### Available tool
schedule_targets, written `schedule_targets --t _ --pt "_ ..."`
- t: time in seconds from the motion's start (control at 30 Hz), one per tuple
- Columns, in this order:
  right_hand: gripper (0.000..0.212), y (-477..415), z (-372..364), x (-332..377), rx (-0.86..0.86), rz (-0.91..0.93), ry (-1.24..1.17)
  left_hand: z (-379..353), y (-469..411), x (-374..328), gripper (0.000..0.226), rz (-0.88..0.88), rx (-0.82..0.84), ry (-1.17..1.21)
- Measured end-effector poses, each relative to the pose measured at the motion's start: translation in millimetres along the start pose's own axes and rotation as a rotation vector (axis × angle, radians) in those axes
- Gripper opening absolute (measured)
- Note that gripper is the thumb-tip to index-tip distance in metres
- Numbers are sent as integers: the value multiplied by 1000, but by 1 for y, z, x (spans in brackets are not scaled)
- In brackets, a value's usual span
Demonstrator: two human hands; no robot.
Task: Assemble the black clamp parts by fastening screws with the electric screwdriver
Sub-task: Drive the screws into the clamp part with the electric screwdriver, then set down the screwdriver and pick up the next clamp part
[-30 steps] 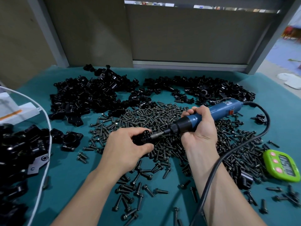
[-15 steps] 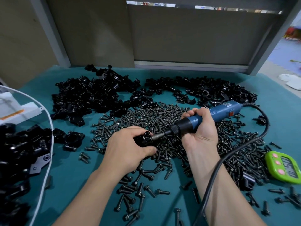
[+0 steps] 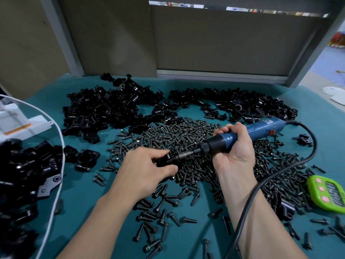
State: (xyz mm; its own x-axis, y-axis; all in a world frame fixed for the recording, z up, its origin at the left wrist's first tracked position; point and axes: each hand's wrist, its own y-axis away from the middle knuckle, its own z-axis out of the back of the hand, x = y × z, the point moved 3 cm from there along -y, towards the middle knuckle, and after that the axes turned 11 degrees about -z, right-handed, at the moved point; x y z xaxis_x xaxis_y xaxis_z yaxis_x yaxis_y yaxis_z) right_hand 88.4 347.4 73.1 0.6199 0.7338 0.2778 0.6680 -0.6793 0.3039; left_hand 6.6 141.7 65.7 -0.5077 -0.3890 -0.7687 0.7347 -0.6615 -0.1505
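Nearest you, loose screws [image 3: 149,215] are lying scattered on the teal table [image 3: 87,199], and the black cable [image 3: 270,177] is running over your right forearm. Your left hand [image 3: 147,169] is gripping a black clamp part [image 3: 168,158], fingers [image 3: 155,151] curled around it over the screws. Your right hand [image 3: 233,152] is holding the blue electric screwdriver [image 3: 261,128], fingers closed round its barrel, its bit meeting the clamp part. A green timer [image 3: 328,195] is sitting at the right. Beyond your hands a screw pile [image 3: 173,131] is spreading, and farther back heaps of clamp parts [image 3: 104,111] are lying near the wall
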Motion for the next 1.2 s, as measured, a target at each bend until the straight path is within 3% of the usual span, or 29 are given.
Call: schedule_targets --t 0.13,0.3,0.5,0.63,0.77,0.87,1.0,1.1,1.2 --pt "32 2 -2 1 18 15 5 -2 1 -2 50 -36 10 10" --pt "32 4 -4 3 47 42 37 -3 1 -7 51 -60 52 -11" --pt "30 4 -10 3 132 64 48 -3 -2 -14 9 -43 85 -11" --pt "30 5 -11 -2 142 73 150 0 -7 -9 39 57 91 -37" --pt "27 9 -10 -8 132 1 110 9 -9 0 40 256 131 167" --pt "24 10 -12 -9 170 -70 79 9 -5 2 37 310 192 347" --pt "27 10 -11 -8 153 -60 103 8 -7 1 18 296 100 368" --pt "27 10 -10 -9 135 -63 97 9 -8 -2 22 282 27 331" --pt "23 10 -14 -6 174 -93 69 4 -4 -3 30 320 104 350"
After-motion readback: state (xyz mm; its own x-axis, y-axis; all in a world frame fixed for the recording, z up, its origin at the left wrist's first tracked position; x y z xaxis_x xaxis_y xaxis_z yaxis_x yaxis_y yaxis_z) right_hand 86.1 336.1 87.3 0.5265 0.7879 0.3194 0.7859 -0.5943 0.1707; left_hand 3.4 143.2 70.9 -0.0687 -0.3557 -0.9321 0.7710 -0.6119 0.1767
